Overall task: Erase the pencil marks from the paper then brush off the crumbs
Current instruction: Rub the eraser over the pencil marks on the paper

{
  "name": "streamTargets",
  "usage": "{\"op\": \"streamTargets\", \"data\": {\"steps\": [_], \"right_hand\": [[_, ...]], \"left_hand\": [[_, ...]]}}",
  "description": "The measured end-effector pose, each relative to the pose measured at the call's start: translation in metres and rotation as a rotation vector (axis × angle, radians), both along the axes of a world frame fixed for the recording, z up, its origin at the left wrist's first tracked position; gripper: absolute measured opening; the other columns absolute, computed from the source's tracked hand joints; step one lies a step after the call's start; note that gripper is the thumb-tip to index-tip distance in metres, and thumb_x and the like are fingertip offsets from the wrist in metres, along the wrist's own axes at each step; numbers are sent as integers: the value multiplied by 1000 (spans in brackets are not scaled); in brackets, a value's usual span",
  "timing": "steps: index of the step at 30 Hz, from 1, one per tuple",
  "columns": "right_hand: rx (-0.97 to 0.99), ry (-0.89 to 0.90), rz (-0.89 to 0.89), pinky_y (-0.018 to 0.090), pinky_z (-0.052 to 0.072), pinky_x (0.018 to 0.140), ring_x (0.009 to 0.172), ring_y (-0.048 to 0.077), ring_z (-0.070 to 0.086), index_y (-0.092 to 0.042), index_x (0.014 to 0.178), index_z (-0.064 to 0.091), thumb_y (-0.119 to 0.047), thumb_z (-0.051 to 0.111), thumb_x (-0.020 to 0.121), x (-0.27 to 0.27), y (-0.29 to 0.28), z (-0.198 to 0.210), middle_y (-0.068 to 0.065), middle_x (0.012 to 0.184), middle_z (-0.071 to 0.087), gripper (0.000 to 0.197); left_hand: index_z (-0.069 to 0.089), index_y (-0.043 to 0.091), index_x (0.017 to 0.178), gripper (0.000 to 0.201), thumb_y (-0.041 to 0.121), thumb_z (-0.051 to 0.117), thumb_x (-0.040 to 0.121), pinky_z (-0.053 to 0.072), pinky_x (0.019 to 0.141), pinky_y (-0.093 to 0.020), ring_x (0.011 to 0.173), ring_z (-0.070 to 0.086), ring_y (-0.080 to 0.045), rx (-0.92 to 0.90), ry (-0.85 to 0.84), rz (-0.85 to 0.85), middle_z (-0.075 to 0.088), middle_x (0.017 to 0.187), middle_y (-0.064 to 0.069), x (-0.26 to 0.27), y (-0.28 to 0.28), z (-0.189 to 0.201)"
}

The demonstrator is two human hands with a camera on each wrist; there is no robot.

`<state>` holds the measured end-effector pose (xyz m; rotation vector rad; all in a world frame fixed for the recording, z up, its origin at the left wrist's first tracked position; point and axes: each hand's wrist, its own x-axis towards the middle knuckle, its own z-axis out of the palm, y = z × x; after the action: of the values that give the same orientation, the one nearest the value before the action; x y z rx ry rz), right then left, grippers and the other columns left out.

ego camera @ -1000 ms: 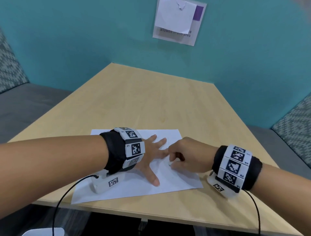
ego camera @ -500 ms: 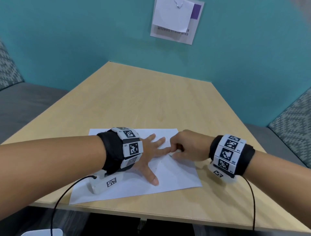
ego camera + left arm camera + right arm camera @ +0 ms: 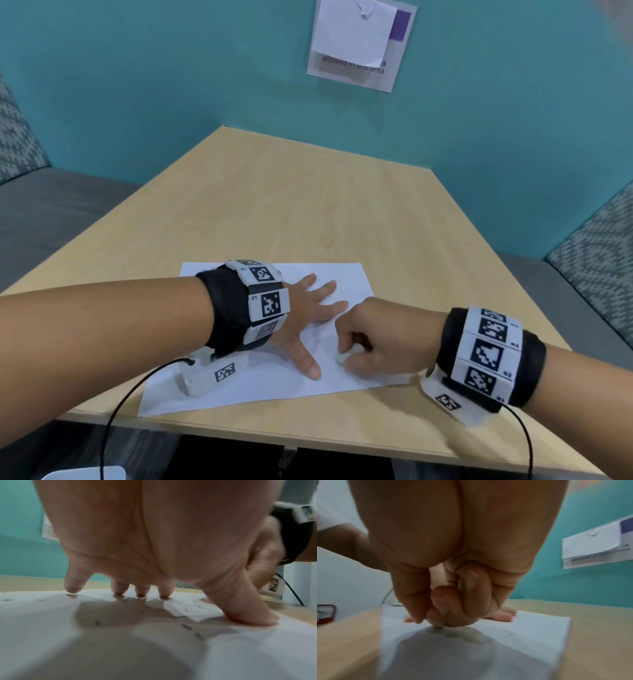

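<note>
A white sheet of paper (image 3: 239, 387) lies near the front edge of the wooden table (image 3: 308, 212). My left hand (image 3: 308, 315) is spread flat on it, fingers straight, pressing it down. In the left wrist view dark eraser crumbs (image 3: 186, 626) are scattered over the paper (image 3: 42, 622) under the palm. My right hand (image 3: 373, 335) is curled, pinching a small white eraser (image 3: 342, 358) whose tip touches the paper just right of my left thumb. Faint pencil marks (image 3: 339, 289) show beyond my left fingertips. In the right wrist view the eraser is hidden by the curled fingers (image 3: 447, 609).
The table's front edge (image 3: 308, 442) runs just below the paper. Cables trail from both wrist cameras toward me. A teal wall with a posted notice (image 3: 359, 44) stands behind the table, and grey benches flank it on both sides.
My right hand has drawn the eraser back toward me across the paper, from beside the left fingertips to level with the left thumb tip. The left hand stays pressed flat.
</note>
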<state>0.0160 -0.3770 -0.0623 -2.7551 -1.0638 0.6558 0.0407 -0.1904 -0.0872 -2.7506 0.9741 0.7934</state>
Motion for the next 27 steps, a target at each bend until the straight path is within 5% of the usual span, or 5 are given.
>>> {"op": "streamTargets", "data": {"steps": [3, 8, 12, 16, 27], "right_hand": [[11, -70, -145, 25, 42, 59, 61, 11, 48, -17, 86, 63, -25, 65, 83, 24, -15, 5, -11, 68, 54, 9], [27, 28, -5, 24, 46, 60, 60, 6, 48, -18, 88, 63, -26, 61, 82, -7, -1, -2, -11, 69, 56, 10], [1, -75, -162, 23, 42, 59, 61, 9, 47, -14, 88, 64, -25, 63, 84, 23, -21, 6, -10, 70, 55, 12], [8, -17, -46, 26, 45, 61, 61, 11, 47, -15, 90, 63, -26, 61, 83, 3, -11, -3, -8, 70, 57, 13], [-20, -79, -175, 27, 46, 64, 67, 12, 51, -19, 87, 63, -28, 63, 83, 29, -31, -1, -10, 75, 57, 10]], "left_hand": [[-19, 42, 153, 117, 74, 64, 76, 0, 114, -67, 149, -23, -29, 21, -3, 7, -28, 162, 6, 0, -1, 2], [-18, 41, 154, 117, 72, 65, 77, -3, 114, -64, 150, -23, -29, 8, -11, -3, -28, 162, 4, 0, 0, 2], [-19, 43, 153, 117, 76, 63, 75, -1, 114, -70, 150, -24, -25, 24, -4, 5, -30, 161, 9, 1, 2, -1], [-21, 45, 151, 120, 77, 64, 72, -3, 113, -71, 149, -25, -24, 22, -7, -1, -31, 160, 10, 5, 3, -5], [-20, 43, 152, 118, 79, 61, 74, -2, 114, -69, 150, -22, -23, 76, -25, -26, -29, 161, 9, 3, 1, 3]]}}
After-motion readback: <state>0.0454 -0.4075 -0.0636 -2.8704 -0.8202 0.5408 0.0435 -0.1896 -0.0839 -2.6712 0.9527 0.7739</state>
